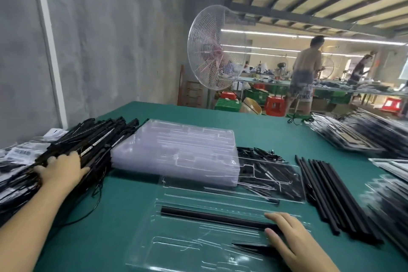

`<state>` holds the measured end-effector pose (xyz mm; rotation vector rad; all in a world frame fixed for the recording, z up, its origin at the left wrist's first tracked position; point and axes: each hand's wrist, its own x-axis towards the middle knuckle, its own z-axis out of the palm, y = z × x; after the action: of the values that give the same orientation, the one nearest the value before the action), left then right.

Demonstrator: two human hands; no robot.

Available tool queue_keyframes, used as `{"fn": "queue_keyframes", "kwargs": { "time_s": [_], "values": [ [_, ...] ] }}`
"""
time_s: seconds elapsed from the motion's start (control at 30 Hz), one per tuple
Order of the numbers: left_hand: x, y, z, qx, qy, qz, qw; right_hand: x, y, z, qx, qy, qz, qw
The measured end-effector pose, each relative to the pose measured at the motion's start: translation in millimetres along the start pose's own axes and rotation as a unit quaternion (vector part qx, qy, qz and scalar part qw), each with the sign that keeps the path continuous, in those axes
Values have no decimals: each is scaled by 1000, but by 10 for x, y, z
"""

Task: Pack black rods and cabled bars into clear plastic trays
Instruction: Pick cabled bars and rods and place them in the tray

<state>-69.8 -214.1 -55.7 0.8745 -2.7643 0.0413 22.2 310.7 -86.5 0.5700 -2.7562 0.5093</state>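
Resting flat on the clear tray point(198, 238) nearest the camera, the right hand point(293, 240) has its fingers spread and laid over the near end of a black rod point(212, 216) seated in one of the tray's long channels. Left of that tray, the left hand point(61, 172) lies palm-down with fingers extended on a heap of cabled bars point(88, 141); whether it pinches one I cannot tell. Behind the tray stands a stack of empty trays point(176, 150), with another single tray point(254, 181) leaning off its right side. Right of the tray lies a row of loose rods point(335, 194) on the green table point(242, 126). Far beyond the tray stands a fan point(212, 48).
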Motion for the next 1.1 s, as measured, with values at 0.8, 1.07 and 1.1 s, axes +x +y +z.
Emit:
{"fn": "queue_keyframes", "kwargs": {
  "time_s": [0.8,1.07,1.1],
  "values": [
    [-250,266,-81,-59,-62,26,996,42,-51,66,-24,9,72,997],
    [-333,328,-105,-74,-69,-49,994,40,31,98,10,2,40,999],
    [-331,315,-121,-79,-63,-53,993,44,25,95,11,2,38,999]
  ]
}}
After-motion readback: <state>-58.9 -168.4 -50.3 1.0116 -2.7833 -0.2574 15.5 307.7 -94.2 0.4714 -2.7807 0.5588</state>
